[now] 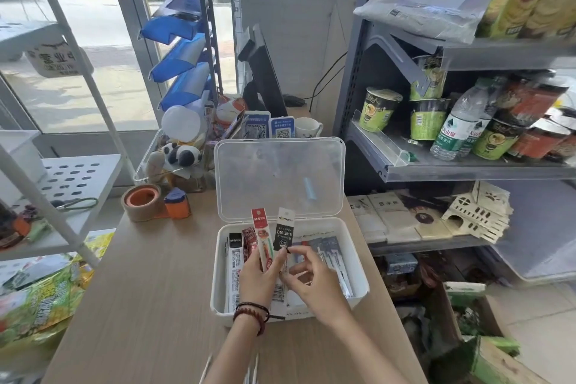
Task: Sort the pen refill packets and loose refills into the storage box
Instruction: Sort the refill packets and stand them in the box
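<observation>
Sorting is judged to be under way. A red-and-white pen refill packet [260, 235] and a black-and-white pen refill packet [285, 227] are held upright and fanned apart in the left hand [257, 279]. Its fingers are curled round their lower halves, probably so that both labels can be read before a place is chosen for each. The right hand [311, 277] is poised just beside the black packet, fingers loosely bent and one fingertip at its edge; whether a pinch has been made cannot be told. Both packets are held directly above the white plastic storage box [358, 265], whose clear hinged lid [280, 178] is stood open behind. Inside, other packets are laid lengthwise in rows, seemingly by kind. Thin white loose refills [253, 368] are seen on the pale wood-grain tabletop [156, 290] at the near edge. An orange tape dispenser [146, 201] is set at the back left. Grey metal shelving [467, 170] stocked with cup noodles and bottled water is seen on the right, and a window on the left.
</observation>
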The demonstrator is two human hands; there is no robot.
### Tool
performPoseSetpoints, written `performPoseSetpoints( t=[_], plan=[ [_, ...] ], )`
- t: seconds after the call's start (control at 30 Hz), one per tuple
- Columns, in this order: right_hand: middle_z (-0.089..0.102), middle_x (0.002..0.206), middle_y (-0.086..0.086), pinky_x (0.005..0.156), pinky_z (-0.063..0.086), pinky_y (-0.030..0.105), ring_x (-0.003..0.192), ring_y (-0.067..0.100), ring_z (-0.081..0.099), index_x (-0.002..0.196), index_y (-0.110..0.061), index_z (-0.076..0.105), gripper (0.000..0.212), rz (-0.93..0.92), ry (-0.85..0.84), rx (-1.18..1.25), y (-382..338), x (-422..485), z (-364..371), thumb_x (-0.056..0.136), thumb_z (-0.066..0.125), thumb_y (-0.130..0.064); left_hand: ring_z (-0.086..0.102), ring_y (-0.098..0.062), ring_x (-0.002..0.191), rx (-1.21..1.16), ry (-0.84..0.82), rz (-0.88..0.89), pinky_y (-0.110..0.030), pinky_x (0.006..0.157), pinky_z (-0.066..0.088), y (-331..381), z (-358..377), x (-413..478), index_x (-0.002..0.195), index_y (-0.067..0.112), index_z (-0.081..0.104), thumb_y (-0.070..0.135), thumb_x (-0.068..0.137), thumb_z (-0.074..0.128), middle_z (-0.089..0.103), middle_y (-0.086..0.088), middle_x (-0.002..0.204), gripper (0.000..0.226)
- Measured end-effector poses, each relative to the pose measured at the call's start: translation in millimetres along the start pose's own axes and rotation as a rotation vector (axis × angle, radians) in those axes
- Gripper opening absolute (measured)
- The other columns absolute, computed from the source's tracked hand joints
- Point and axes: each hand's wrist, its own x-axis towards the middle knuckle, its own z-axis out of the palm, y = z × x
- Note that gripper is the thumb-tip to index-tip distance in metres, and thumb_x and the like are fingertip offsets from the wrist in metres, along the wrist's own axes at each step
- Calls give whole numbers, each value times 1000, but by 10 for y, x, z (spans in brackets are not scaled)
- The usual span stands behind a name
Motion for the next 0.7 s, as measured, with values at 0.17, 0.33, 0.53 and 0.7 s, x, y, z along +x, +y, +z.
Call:
performPoseSetpoints(
  t=[0.17,0.33,0.53,0.7],
  plan=[
    [67,90,-2,72,53,17,79,4,65,122,-41,53,41,32,16,84,-11,52,-71,89,68,-24,48,-11,59,6,29,-53,-20,55,39,-8,21,15,89,13,65,31,96,46,52,8,64,26],
    [66,88,-1,73,52,19,81,10,63,122,-40,55,41,107,131,-13,80,201,-319,93,61,-13,62,-16,70,-154,-36,-99,-32,47,54,9,9,-6,109,22,63,28,97,45,61,-5,88,23],
    [60,87,0,70,50,26,76,12,56,133,-28,53,46,223,36,-322,275,319,-340,94,56,-5,59,-11,59,-150,-64,-65,-28,43,51,10,15,7,112,30,60,26,97,46,58,-3,79,21],
    [63,87,-6,59,48,27,68,10,59,132,-31,55,42,271,117,-538,380,282,-225,96,52,-8,48,-9,48,-71,-34,-16,-23,41,41,-39,31,16,109,30,62,27,97,44,52,-1,69,21]
  ],
)
